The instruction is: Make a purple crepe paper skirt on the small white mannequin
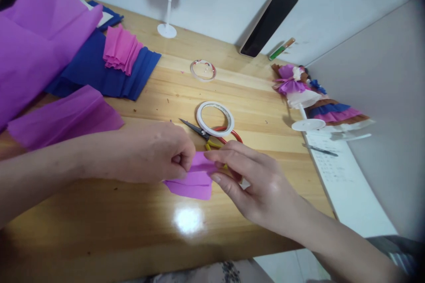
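Between my two hands is a small folded piece of purple crepe paper [192, 181], held just over the wooden table. My left hand [166, 152] is closed on its left side, the fingers curled in. On the right edge, my right hand [249, 177] pinches the paper between thumb and fingers. Just beyond the paper lie scissors [202, 131] with red and yellow handles, partly covered by my right hand. A roll of white tape [215, 118] rests against the scissors' handles.
Purple paper sheets [43, 31], pleated blue paper [99, 68] and pink pleated paper [122, 48] lie at left. A clear tape ring [203, 70] sits behind. A phone [268, 22] leans on the wall near a green tube [281, 49]. Paper-dressed figures [295, 79] stand at right beside a pen [320, 149].
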Available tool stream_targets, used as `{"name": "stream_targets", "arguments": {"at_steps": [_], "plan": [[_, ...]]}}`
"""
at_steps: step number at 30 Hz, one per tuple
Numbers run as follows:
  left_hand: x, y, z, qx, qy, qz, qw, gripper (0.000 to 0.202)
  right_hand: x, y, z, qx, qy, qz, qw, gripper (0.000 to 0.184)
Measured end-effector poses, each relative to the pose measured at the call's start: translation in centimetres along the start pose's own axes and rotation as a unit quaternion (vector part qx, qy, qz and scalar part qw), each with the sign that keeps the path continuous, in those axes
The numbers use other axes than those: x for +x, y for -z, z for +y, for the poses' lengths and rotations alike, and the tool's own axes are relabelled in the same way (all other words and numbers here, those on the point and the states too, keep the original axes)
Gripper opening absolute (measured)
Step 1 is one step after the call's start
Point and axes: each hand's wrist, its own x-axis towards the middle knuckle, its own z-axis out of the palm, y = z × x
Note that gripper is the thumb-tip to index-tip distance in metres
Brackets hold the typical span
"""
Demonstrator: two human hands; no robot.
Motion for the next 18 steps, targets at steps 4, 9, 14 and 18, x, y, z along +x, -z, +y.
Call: {"name": "stream_targets", "arguments": {"at_steps": [4, 9, 14, 18], "plan": [[-0.37, 0.04, 0.36, -0.009, -0.001, 0.011, 1.0, 0.015, 0.09, -0.01, -0.38, -0.012, -0.011, -0.002, 1.0, 0.007], [-0.41, 0.14, 0.36, -0.024, -0.01, 0.015, 1.0, 0.015, 0.41, -0.37, -0.54, -0.026, 0.0, -0.027, 0.999, 0.012], [-0.16, 0.2, 0.13, -0.052, -0.009, 0.002, 0.999, 0.014, 0.49, -0.52, -0.55, 0.014, -0.008, -0.034, 0.999, 0.014], [-0.34, -0.02, -0.22, -0.038, -0.021, 0.004, 0.999, 0.015, 0.61, -0.41, -0.47, 0.057, -0.059, -0.046, 0.996, 0.016]]}}
